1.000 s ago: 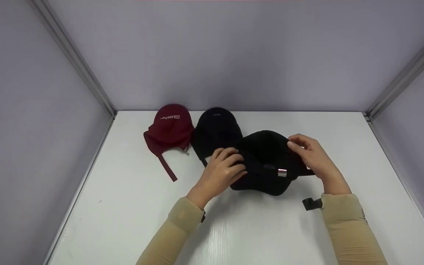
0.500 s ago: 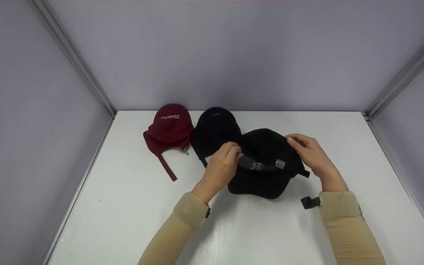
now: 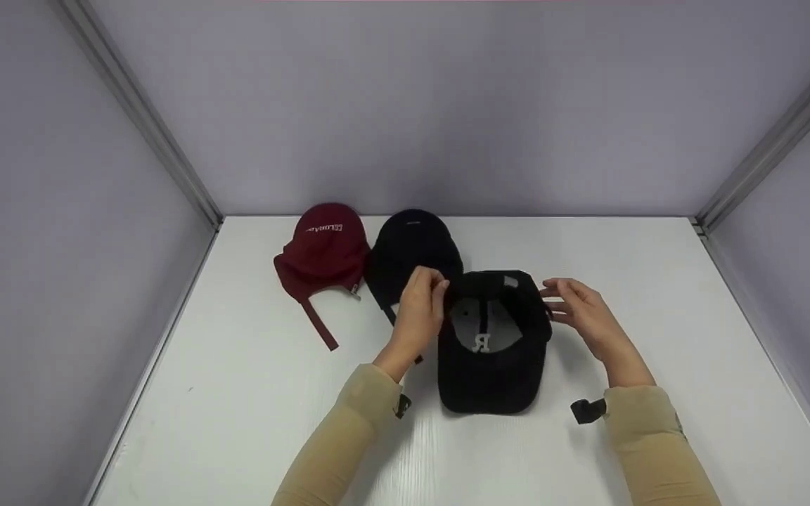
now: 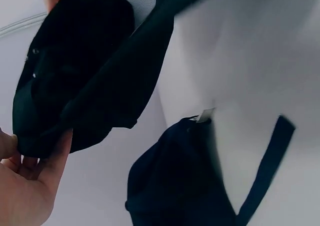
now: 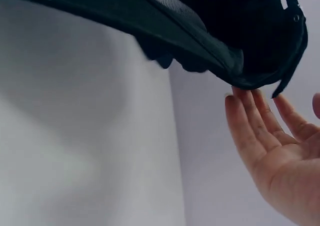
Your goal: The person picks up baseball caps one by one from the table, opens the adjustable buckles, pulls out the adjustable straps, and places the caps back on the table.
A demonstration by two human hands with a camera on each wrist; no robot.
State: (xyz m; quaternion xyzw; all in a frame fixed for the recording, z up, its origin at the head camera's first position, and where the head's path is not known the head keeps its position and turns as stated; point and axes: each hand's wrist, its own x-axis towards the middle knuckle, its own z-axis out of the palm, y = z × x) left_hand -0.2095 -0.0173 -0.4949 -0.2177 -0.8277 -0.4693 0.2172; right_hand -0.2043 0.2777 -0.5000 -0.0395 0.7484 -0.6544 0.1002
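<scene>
A black baseball cap (image 3: 493,386) is tipped so its inside faces the head camera, with the brim toward me. Its crown opening shows a pale lining and a white letter mark. My left hand (image 3: 417,313) pinches the cap's left rim between thumb and fingers; the left wrist view shows this grip on the cap (image 4: 100,85) from below. At the cap's right side is my right hand (image 3: 591,323), its fingers fairly straight. In the right wrist view those fingertips touch the underside of the cap's edge, and the thumb stands apart from it.
Behind my left hand lies a dark navy cap (image 3: 410,249) with its strap hanging toward me. Left of it, side by side, is a red cap (image 3: 328,256) with white lettering and a loose strap. Grey panels (image 3: 405,105) enclose the white table (image 3: 236,422).
The black cap has turned so its opening now faces me and its brim points nearer. My left hand has gone from spread fingers to a pinch. My right hand has let go its pinch and straightened.
</scene>
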